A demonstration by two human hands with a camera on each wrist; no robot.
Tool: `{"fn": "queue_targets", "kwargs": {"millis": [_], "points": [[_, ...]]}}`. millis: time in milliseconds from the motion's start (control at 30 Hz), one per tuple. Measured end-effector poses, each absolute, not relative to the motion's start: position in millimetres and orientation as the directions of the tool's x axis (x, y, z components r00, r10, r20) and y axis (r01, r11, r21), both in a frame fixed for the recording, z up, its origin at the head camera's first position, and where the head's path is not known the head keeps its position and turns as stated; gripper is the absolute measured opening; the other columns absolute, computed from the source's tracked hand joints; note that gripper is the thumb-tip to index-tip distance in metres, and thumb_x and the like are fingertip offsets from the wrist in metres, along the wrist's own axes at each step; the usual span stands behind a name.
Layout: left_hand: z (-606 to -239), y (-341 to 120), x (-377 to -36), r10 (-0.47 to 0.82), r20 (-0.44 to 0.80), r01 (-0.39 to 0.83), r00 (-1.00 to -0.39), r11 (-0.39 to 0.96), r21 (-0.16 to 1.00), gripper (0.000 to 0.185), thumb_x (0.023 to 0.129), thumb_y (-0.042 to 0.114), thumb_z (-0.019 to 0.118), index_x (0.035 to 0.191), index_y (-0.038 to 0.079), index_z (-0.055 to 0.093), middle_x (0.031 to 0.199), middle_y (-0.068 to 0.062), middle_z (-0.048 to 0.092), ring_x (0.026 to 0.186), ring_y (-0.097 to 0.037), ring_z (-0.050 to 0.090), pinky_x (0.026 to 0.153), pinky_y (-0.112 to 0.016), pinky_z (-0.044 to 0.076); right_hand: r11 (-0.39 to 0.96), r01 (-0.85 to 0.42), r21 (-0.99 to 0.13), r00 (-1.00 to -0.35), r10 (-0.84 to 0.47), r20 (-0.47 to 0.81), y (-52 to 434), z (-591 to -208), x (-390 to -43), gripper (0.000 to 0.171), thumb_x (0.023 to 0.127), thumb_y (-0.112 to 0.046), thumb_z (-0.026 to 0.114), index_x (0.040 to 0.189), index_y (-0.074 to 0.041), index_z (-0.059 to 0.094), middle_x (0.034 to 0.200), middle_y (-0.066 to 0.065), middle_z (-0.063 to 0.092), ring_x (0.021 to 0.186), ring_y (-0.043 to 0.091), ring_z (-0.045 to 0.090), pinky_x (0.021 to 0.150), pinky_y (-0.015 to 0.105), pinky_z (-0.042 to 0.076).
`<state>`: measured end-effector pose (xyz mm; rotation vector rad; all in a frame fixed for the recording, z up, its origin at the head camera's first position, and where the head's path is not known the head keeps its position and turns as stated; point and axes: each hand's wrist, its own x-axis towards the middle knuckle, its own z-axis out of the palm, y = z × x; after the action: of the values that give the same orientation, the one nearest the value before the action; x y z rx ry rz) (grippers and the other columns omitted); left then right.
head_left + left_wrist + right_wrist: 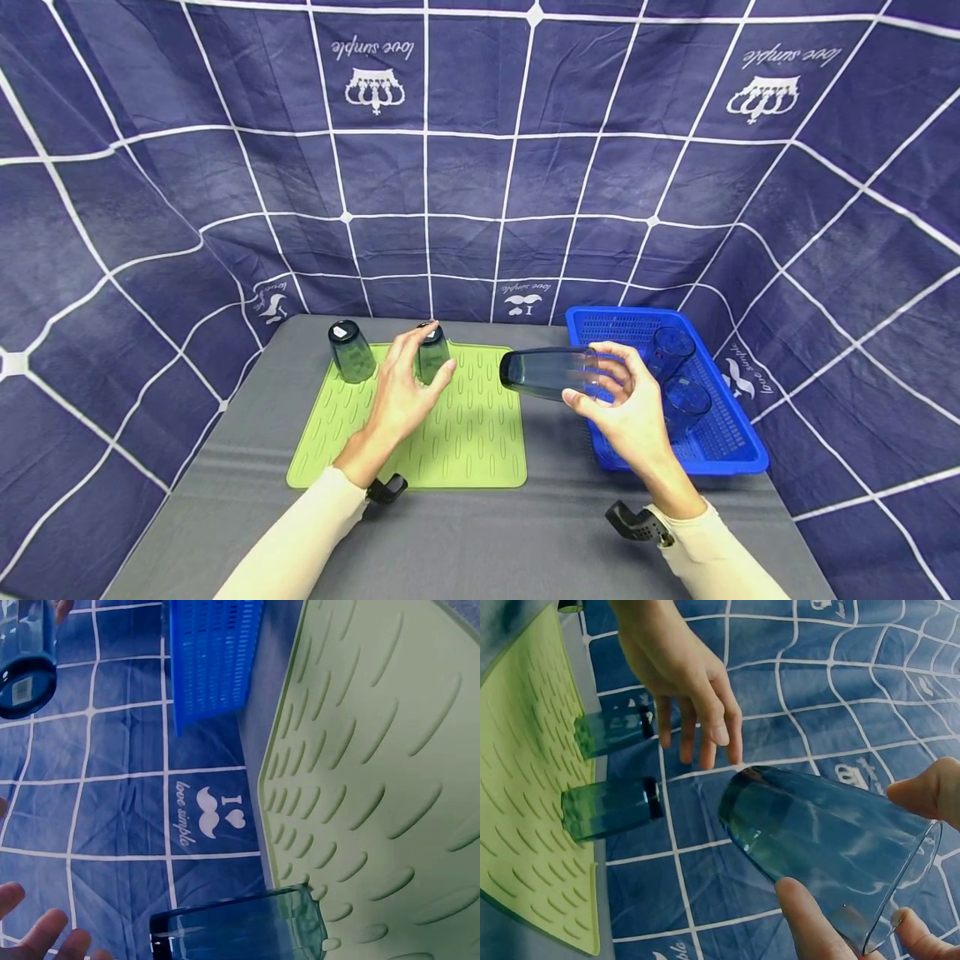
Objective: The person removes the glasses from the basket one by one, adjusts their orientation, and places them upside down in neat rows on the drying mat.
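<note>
My right hand (630,404) holds a blue-tinted drinking glass (543,372) near its rim, thumb on one side and fingers on the other. The glass lies sideways in the air, its dark base pointing left and its mouth toward the palm. Over the green mat (480,450), my left hand (405,383) hovers with fingers extended and holds nothing. Two similar glasses stand upside down on the mat: one at the far left (352,354), the other (613,810) partly hidden by the left hand in the head view. That hand is apart from both in the right wrist view.
A blue perforated plastic basket (738,462) stands on the grey table (465,542) at the right, with more glasses (686,396) inside. Dark blue cloth (465,175) with white grid lines hangs at the back and on both sides.
</note>
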<state>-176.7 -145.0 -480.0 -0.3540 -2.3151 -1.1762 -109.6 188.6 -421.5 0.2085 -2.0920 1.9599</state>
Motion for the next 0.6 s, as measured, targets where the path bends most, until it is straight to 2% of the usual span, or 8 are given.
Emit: {"fn": "queue_targets", "kwargs": {"millis": [133,333,600], "points": [[-480.2,-143.3,-172.7,0.015,0.558,0.468,-0.830,0.563,0.681,0.066,0.105,0.032,0.086,0.166,0.022,0.064,0.162,-0.011,0.068,0.155,-0.037,0.064,0.129,-0.061,0.052,0.067,-0.289,-0.955,-0.952,0.085,0.294,186.4,-421.7,-107.9,0.073,0.083,0.016,0.090,0.149,0.002,0.062,0.129,0.000,0.078,0.107,0.012,0.083,0.087,0.026,0.071],[-478.3,-138.2,-165.9,0.077,0.563,0.523,-0.823,0.492,0.696,0.065,0.106,0.026,0.085,0.168,0.022,0.062,0.157,-0.014,0.068,0.143,-0.037,0.069,0.119,-0.059,0.062,0.040,-0.290,-0.956,-0.954,0.063,0.292,183.1,-425.8,-106.7,0.072,0.084,0.017,0.087,0.149,0.006,0.060,0.133,0.005,0.072,0.103,0.014,0.082,0.084,0.028,0.072],[-474.1,-127.4,-150.9,0.126,0.570,0.560,-0.812,0.443,0.700,0.063,0.109,0.026,0.080,0.169,0.023,0.061,0.157,-0.010,0.068,0.140,-0.031,0.072,0.110,-0.054,0.069,-0.122,-0.243,-0.962,-0.970,-0.003,0.245,175.4,-431.5,-105.1,0.072,0.086,0.024,0.080,0.151,0.006,0.056,0.132,0.004,0.071,0.100,0.015,0.084,0.084,0.046,0.075]]}}
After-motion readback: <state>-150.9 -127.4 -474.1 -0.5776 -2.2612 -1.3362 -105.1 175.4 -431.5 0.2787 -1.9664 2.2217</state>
